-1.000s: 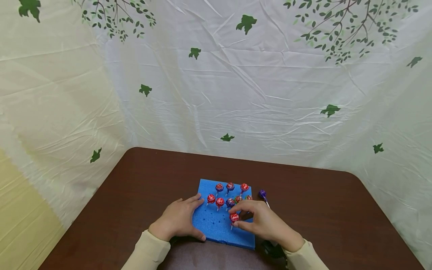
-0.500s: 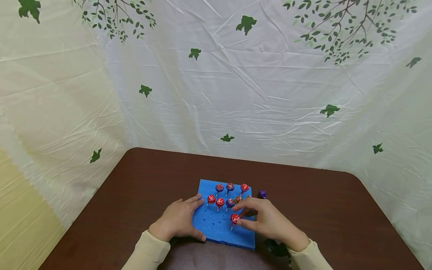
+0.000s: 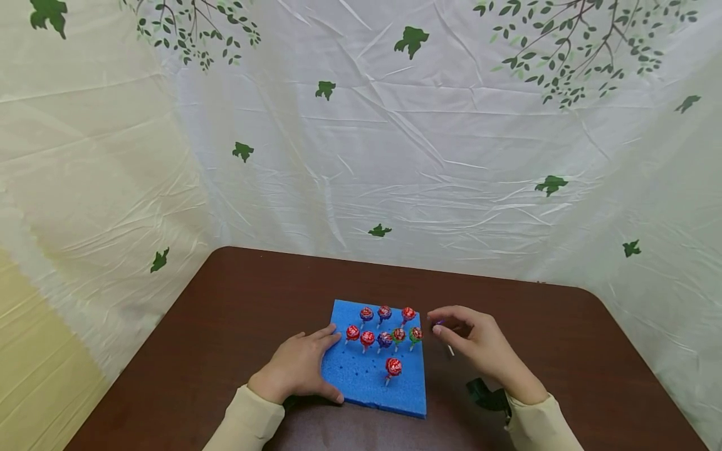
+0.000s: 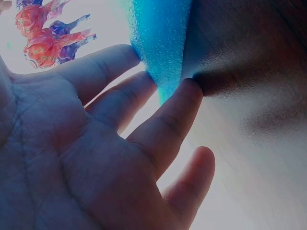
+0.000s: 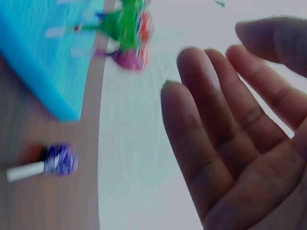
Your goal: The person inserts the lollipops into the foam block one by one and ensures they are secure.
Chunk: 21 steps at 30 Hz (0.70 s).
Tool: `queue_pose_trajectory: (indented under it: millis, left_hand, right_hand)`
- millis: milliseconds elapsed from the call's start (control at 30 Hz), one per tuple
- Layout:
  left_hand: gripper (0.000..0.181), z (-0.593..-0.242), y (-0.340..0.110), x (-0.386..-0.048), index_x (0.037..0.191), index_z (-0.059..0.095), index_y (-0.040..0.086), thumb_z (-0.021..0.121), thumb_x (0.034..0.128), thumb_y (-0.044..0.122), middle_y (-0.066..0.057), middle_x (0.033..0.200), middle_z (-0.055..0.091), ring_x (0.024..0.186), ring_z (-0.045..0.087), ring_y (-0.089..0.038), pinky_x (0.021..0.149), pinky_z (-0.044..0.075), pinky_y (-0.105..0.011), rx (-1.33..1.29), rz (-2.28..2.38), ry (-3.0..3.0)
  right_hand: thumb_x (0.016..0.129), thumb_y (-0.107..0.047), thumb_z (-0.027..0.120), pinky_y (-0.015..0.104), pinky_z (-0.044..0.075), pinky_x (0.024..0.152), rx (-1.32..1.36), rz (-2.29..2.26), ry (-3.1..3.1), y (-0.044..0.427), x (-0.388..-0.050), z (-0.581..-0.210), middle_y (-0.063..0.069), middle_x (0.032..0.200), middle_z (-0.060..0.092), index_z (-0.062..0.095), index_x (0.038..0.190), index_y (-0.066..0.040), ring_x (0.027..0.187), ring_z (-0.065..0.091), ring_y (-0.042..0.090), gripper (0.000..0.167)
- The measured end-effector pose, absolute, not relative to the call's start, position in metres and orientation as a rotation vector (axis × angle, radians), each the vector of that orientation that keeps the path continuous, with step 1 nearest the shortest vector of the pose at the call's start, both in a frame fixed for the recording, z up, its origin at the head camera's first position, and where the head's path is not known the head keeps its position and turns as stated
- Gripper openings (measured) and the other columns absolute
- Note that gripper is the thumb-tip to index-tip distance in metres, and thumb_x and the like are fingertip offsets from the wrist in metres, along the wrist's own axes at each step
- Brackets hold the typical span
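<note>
A blue foam board (image 3: 361, 391) with small holes lies on the table. Wrapped lollipops stand in it by their sticks, two rows of several toward the back. One red lollipop (image 3: 393, 366) stands alone, nearer the front. My left hand (image 3: 304, 363) rests along the board's left side, and its fingertips touch the foam edge (image 4: 160, 43) in the left wrist view. Right of the board, my right hand (image 3: 479, 341) hovers with spread fingers over a purple lollipop (image 5: 62, 159) lying on the table. In the head view those fingers mostly hide it; the right wrist view shows the hand apart from it.
The brown table (image 3: 271, 282) has rounded far corners. Behind it hangs a white cloth (image 3: 338, 156) printed with green leaves. A dark strapped object (image 3: 486, 396) sits by the right wrist.
My right hand has let go of the red lollipop, which now stands in the board. It has moved right and back to the purple lollipop. The left hand stays put.
</note>
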State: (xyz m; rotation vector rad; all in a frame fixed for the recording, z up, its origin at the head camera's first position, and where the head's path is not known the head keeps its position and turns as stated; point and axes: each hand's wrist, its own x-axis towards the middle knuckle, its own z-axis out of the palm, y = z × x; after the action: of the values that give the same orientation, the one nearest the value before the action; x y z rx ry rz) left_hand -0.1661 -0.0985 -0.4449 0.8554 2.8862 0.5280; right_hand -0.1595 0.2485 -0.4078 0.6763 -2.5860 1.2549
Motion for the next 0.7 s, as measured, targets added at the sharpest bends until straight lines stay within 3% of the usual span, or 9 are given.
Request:
queue_pose_trajectory:
  millis: [300, 700]
  left_hand:
    - [0.107, -0.446, -0.098, -0.168, 0.144, 0.054, 0.01, 0.086, 0.0584, 0.066, -0.009, 0.153, 0.044, 0.131, 0.051, -0.028, 0.107, 0.036, -0.058, 0.846, 0.519, 2.891]
    - [0.107, -0.448, -0.096, -0.171, 0.144, 0.055, 0.011, 0.085, 0.0583, 0.067, -0.009, 0.153, 0.045, 0.131, 0.051, -0.027, 0.108, 0.036, -0.057, 0.848, 0.501, 2.904]
  right_hand:
    - [0.093, -0.004, 0.071, 0.025, 0.056, 0.068, 0.489, 1.15, -2.558, 0.27, -0.176, -0.421, 0.005, 0.107, 0.073, 0.068, 0.118, -0.014, 0.085, 0.069, 0.019, 0.027]
    - [0.09, -0.004, 0.073, 0.024, 0.056, 0.074, 0.347, 1.119, -2.692, 0.28, -0.188, -0.442, 0.01, 0.115, 0.069, 0.064, 0.126, -0.006, 0.088, 0.069, 0.019, 0.037]
